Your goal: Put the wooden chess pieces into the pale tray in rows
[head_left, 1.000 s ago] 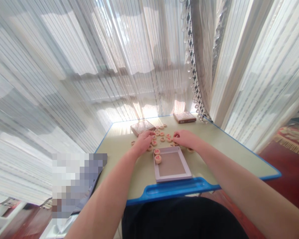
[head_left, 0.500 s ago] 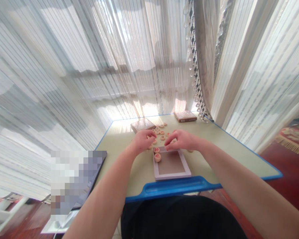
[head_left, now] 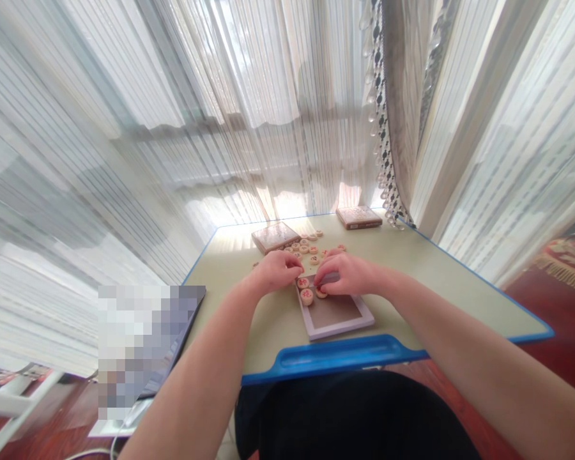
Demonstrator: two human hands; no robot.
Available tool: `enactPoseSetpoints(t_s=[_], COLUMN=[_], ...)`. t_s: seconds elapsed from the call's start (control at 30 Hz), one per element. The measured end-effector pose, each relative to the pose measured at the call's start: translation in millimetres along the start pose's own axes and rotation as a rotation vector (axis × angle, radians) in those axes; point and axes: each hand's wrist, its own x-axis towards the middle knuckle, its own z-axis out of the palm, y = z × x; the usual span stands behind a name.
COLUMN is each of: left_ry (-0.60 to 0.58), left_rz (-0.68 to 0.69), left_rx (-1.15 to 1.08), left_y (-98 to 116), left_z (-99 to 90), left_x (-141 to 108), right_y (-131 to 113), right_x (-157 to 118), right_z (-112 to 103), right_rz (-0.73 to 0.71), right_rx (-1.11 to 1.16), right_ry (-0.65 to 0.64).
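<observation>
Wooden piece in right hand; tray front open.

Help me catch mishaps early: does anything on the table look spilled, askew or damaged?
No damage shows. The left flat box sits askew to the far edge of the table; the right flat box looks squarer. Round pieces lie scattered beyond the open tray, though nothing clearly suggests a spill.

Two bare forearms reach up from the lower corners of the frame, converging near center. The left hand curls palm-down, its fingers bent; the right hand, wrist level, points its fingers inward and downward.
</observation>
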Motion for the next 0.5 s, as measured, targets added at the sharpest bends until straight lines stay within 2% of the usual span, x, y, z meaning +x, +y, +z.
enactPoseSetpoints(t_s=[0.27,0.43,0.5], left_ry=[-0.003,0.010,0.011], left_rz=[-0.017,-0.004,-0.008], left_rx=[0.040,0.043,0.045], left_y=[1.1,4.6,5.4], left_z=[0.0,-1.3,-1.7], left_x=[-0.1,-0.6,-0.8], right_y=[-8.8,-9.3,-9.1], right_x=[-8.9,-11.4,-12.2], right_z=[-5.0,-7.4,-8.6], right_rz=[0.053,-0.083,-0.074], right_rx=[-0.135,-0.052,-0.047], right_ry=[-0.033,-0.120,-0.120])
